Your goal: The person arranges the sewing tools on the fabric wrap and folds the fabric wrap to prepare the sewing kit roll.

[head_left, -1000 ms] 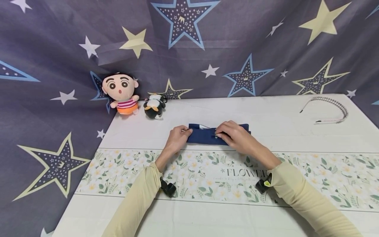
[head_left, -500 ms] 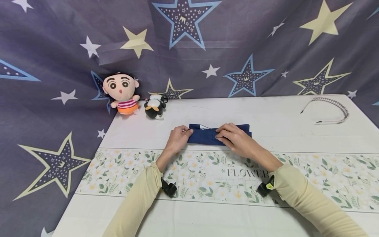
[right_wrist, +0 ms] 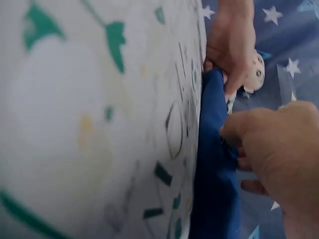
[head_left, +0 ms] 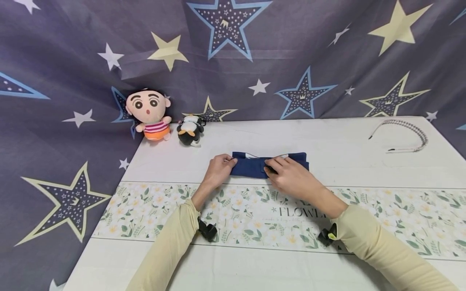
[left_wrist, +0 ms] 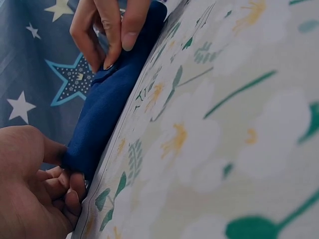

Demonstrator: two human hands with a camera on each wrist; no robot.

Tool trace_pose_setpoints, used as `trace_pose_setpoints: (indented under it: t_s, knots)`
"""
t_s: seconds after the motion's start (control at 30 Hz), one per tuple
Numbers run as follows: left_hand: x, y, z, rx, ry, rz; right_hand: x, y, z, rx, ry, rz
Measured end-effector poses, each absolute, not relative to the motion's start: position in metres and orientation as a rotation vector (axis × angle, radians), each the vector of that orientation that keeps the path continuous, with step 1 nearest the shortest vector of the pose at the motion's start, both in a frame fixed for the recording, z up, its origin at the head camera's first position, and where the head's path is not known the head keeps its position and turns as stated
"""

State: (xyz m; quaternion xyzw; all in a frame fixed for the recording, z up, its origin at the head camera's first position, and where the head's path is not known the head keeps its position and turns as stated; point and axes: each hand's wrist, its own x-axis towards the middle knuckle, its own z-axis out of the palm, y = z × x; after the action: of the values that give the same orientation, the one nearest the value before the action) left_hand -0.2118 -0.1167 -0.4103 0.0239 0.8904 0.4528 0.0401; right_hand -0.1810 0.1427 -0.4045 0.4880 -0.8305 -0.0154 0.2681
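A long, folded navy blue cloth piece (head_left: 248,168) lies on the table, with bits of pale lining showing along its far edge. My left hand (head_left: 218,167) pinches its left end; in the left wrist view, thumb and fingers of that hand (left_wrist: 35,184) hold the cloth (left_wrist: 102,107) from both sides. Around the middle of the cloth, my right hand (head_left: 291,173) has its fingertips curled on a small navy tab or flap. In the right wrist view the right hand (right_wrist: 279,144) pinches there, and its fingers hide most of the tab.
A plush doll (head_left: 149,115) and a penguin plush (head_left: 190,130) are at the back left. At the far right lies a braided-looking headband (head_left: 411,128). A floral strip (head_left: 247,218) crosses the white table cover; a star-patterned curtain (head_left: 233,81) hangs behind.
My right hand has turned and shifted slightly toward me, uncovering more pale lining at the far edge. A small shiny spot at its fingertips is now out of sight. The left hand stays put.
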Motion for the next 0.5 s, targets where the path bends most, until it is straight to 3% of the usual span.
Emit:
trace_pose_setpoints:
  t_s: [0.3,0.5]
  knots:
    - [-0.2119,-0.1173,-0.4093,0.082,2.714,1.394,-0.1714,0.1345,-0.4012,1.254,-2.268,-0.226]
    - [-0.2107,-0.1182,-0.4079,0.09,2.707,1.398,-0.1743,0.1406,-0.4046,1.257,-2.314,-0.07]
